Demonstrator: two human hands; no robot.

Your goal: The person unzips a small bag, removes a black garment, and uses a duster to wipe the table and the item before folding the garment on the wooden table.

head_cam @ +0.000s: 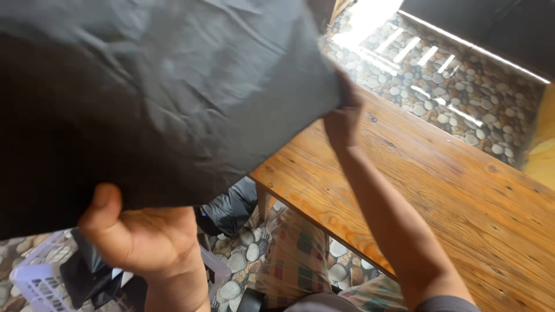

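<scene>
Fingers of our left hand (139,237) pinch the lower edge of the black plastic mailer bag (156,98), while our right hand (344,118) grips its far corner, so it hangs taut above the wooden tabletop (439,185). A white basket (34,283) sits on the pebble floor.

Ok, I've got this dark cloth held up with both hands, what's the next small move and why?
Probably lower the dark cloth onto the wooden table: the left hand and right hand hold it in the air by its lower edge, and it blocks most of the view.
</scene>
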